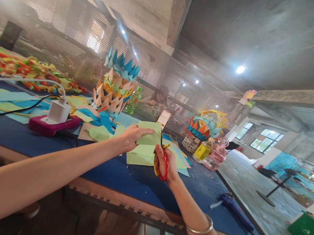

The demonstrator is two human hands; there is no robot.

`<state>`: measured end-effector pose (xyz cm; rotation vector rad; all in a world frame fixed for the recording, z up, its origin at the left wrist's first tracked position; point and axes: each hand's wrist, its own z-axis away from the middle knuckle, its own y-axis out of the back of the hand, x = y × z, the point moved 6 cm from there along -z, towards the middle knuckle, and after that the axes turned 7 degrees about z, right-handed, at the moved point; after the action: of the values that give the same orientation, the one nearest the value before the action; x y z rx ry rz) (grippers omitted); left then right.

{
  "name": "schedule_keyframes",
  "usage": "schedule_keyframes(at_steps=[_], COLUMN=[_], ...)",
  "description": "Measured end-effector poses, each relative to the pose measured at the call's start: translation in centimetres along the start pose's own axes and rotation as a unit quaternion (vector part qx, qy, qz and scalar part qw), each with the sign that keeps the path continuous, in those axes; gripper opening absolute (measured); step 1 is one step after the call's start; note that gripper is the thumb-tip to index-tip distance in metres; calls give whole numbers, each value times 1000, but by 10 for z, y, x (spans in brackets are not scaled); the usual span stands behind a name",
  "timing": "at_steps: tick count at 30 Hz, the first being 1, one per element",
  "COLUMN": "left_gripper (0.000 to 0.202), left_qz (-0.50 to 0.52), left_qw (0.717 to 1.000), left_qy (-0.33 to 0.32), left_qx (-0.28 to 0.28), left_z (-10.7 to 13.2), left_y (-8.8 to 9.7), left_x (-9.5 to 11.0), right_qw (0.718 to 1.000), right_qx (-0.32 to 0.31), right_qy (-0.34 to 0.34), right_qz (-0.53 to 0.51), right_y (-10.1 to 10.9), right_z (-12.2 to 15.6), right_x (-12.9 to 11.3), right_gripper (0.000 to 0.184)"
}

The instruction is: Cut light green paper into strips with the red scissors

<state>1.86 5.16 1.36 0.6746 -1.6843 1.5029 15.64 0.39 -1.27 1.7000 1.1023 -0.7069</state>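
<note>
L arm (56, 159) was extended fwd from lower L, nr straight | L grip (131, 137) was pinched, one digit (145, 131) laid straight, ptg R | R arm (191, 201) slanted up-L from lower R | R grip (171, 168) was curled, fingers (160, 152) bent | both grips were nr each other at ctr, L higher

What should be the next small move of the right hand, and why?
Probably a careful snip with the scissors: the right hand holds them at the right edge of the light green paper, which the left hand holds up.
</note>
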Motion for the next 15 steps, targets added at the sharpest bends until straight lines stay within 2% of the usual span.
schedule_keyframes(at_steps=[3,15], left_gripper=[22,16], left_qz=[-2,27], left_qw=[1000,1000], left_qy=[-6,-2], left_qx=[7,11], left_z=[-1,4], left_y=[1,-2], left_x=[0,2], right_qw=[999,999], right_qx=[7,4], right_qy=[24,14], right_qz=[24,37], right_y=[0,0], right_z=[0,2], right_x=[-2,-5], right_gripper=[45,47])
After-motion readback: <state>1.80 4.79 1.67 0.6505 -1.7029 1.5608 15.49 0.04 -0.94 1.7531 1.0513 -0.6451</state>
